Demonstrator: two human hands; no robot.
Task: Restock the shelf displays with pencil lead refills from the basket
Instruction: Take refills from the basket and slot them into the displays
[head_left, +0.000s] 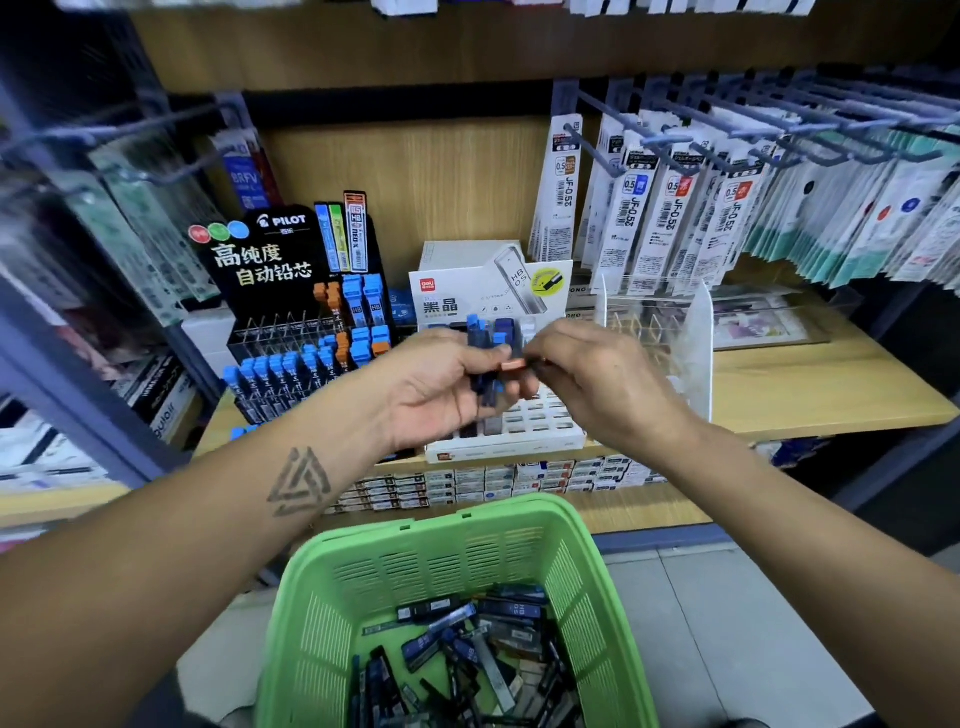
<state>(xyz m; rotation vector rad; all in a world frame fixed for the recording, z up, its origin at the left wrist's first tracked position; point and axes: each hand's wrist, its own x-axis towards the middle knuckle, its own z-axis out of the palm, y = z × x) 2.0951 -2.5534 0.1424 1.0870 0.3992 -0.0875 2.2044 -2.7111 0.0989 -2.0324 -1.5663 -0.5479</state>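
Wooden shelving fills the wall ahead, with a pale shelf board (810, 384) at waist height carrying the lead displays. At its ten o'clock end stands a black Pilot display (291, 291), its front rows filled with blue-capped tubes and a few orange-capped ones. Beside it, at the centre, sits a white Deli display tray (524, 431) with a printed card rising behind; most of its grid is covered by the hands, so I cannot tell how many slots are filled. At two o'clock, packs of pen refills (670, 208) hang from hooks, and a clear acrylic stand (654, 322) sits below them.

Over the white tray, the left hand (441, 384) lies palm up with fingers curled round a bundle of lead refills (491, 348), dark tubes with blue caps fanning upward past the fingers. The right hand (587, 374) comes in from three o'clock, its thumb and forefinger pinching the end of one orange-capped refill (514, 365) that lies across the bundle. Motion blur softens both grips, and the number of tubes in the left grip is hard to make out.

At six o'clock, below the shelf edge, a green basket (343, 603) holds a loose heap of dark refill cases (467, 654); its near rim is cut off by the frame. Left-hand racks are too blurred to read.
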